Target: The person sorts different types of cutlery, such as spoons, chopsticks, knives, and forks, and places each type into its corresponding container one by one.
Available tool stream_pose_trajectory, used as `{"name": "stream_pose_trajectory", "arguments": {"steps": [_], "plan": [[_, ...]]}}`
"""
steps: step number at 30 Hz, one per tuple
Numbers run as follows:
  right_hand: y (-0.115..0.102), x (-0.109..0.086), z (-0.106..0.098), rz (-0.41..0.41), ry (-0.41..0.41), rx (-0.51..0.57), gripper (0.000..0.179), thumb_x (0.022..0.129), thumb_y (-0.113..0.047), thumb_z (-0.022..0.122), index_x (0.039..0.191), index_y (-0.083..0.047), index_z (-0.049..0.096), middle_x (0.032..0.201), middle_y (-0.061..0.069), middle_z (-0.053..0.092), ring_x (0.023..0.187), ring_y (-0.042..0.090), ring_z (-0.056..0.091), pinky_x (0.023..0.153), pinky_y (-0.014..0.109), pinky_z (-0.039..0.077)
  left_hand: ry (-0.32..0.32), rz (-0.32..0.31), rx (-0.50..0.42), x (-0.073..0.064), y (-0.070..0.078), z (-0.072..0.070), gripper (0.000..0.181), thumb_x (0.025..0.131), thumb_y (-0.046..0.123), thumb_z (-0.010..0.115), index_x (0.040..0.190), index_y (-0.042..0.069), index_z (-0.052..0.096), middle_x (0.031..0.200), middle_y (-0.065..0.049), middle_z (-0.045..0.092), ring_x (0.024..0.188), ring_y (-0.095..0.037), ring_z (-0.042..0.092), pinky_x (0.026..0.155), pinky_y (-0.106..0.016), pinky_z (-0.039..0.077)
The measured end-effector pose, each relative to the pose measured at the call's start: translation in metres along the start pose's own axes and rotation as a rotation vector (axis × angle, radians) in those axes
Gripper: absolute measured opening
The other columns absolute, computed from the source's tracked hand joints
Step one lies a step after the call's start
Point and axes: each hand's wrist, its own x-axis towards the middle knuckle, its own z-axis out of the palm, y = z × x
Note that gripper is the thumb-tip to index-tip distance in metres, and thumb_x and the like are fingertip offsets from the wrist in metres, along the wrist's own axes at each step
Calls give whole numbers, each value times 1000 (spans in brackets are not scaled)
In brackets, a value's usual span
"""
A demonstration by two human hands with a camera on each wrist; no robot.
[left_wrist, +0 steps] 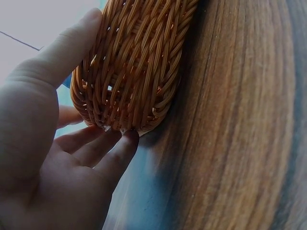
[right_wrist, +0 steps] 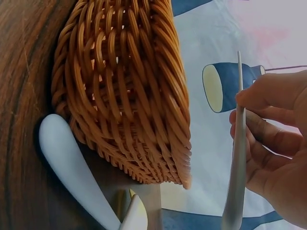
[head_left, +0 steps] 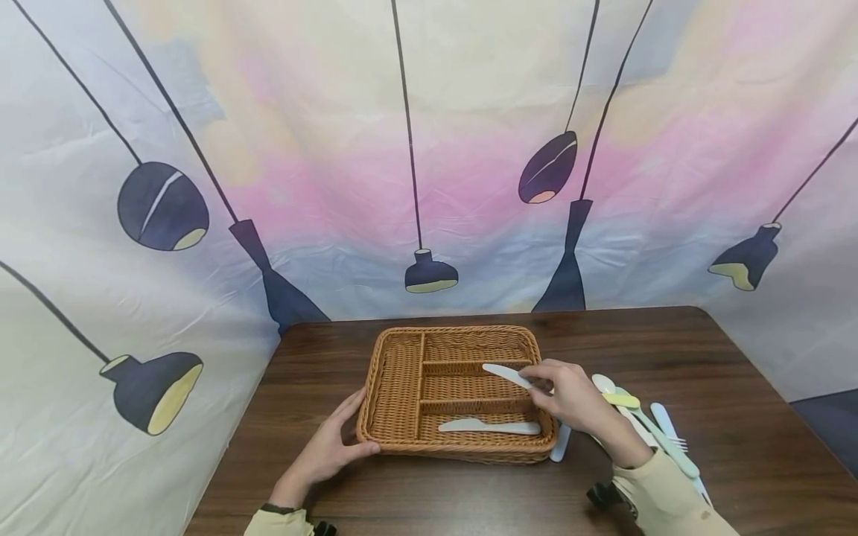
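Note:
A brown wicker basket (head_left: 395,391) with several compartments sits on the table. Its front left corner is gripped by my left hand (head_left: 328,445), thumb toward the front and fingers along the left side; in the left wrist view, fingertips touch the woven wall (left_wrist: 134,67). Above the right part of the basket, my right hand (head_left: 566,391) pinches a pale table knife (head_left: 504,374) between thumb and fingers, its blade pointing left. The right wrist view shows this knife (right_wrist: 237,153) edge-on, above rim height. Another pale knife (head_left: 489,426) lies in the front right compartment.
Right of the basket lies a loose pile of plastic cutlery: a white spoon (head_left: 603,383), a yellow handle (head_left: 623,400), a green handle (head_left: 680,455) and a fork (head_left: 675,442). One pale blue handle (head_left: 560,445) lies against the basket's right side. A printed cloth (head_left: 335,186) hangs behind the table.

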Motion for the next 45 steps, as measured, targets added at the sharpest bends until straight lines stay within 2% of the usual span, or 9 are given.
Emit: {"name": "stream_pose_trajectory", "arguments": {"steps": [10, 20, 35, 37, 42, 45], "plan": [[-6, 7, 2, -28, -2, 12, 25, 83, -5, 72, 107, -11, 74, 86, -7, 64, 67, 4, 51, 52, 18, 43, 0, 7, 1, 0, -1, 0, 101, 77, 31, 83, 156, 16, 23, 160, -19, 18, 138, -41, 37, 102, -40, 50], [-15, 14, 4, -24, -17, 17, 26, 86, -8, 69, 110, -13, 74, 98, -3, 70, 76, 3, 58, 60, 19, 51, 1, -7, 2, -1, 0, -1, 101, 77, 31, 83, 156, 17, 22, 160, -19, 18, 138, -41, 37, 103, -39, 50], [-23, 18, 6, -72, -21, 16, 25, 85, -7, 70, 109, -12, 73, 95, -3, 69, 73, 5, 56, 57, 18, 49, -1, -8, -9, 0, 3, -1, 102, 77, 30, 84, 157, 16, 22, 160, -19, 18, 139, -41, 35, 103, -39, 49], [-24, 19, 7, -85, -15, 18, 26, 85, -6, 70, 110, -11, 73, 94, -3, 69, 72, 6, 56, 57, 18, 48, -1, -12, -4, 0, 4, 0, 102, 77, 30, 84, 157, 16, 22, 160, -19, 18, 139, -41, 34, 104, -41, 49], [-25, 20, 12, -118, -8, 33, 27, 83, -4, 70, 109, -10, 73, 95, -2, 70, 75, 6, 60, 60, 19, 53, 27, -25, 84, -1, 5, 0, 104, 74, 40, 84, 156, 17, 24, 159, -17, 23, 142, -39, 31, 111, -53, 39], [-25, 21, 15, -129, -7, 37, 27, 83, -3, 70, 109, -10, 73, 97, -1, 70, 77, 7, 62, 62, 19, 55, 40, -32, 115, -1, 6, 0, 105, 72, 44, 84, 156, 18, 25, 159, -15, 25, 143, -38, 30, 112, -56, 35]]}}
